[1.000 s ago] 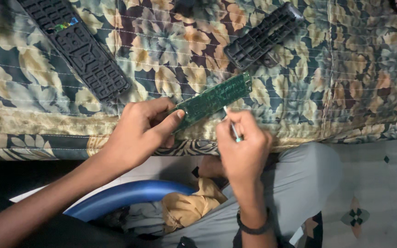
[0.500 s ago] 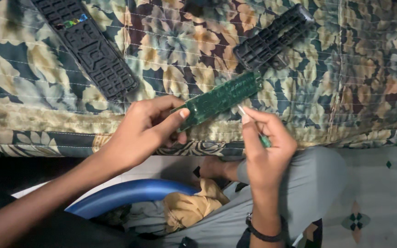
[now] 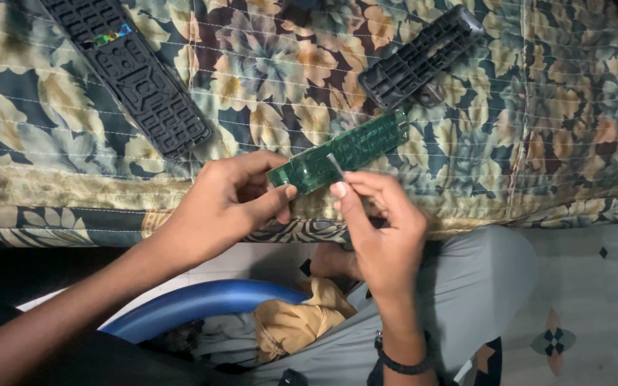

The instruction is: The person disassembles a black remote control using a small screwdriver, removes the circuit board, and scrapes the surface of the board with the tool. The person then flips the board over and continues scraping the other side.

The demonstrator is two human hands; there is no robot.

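My left hand (image 3: 227,204) grips the near end of a long green circuit board (image 3: 348,148) between thumb and fingers, holding it tilted above the edge of a floral quilt (image 3: 287,78). My right hand (image 3: 380,225) pinches a thin silvery tool (image 3: 336,166) whose tip rests on the board's middle. A black remote front with rubber keys (image 3: 134,71) lies on the quilt at upper left. A black remote back shell (image 3: 420,57) lies at upper right, just beyond the board's far end.
A blue plastic tub rim (image 3: 202,304) with tan cloth (image 3: 295,325) inside sits below my hands. My grey-trousered knee (image 3: 481,286) is at the lower right, over a tiled floor (image 3: 595,300). A dark band circles my right wrist.
My right hand has swung the tool from pointing down beside the board to pointing up onto its middle. The left hand and board have barely shifted.
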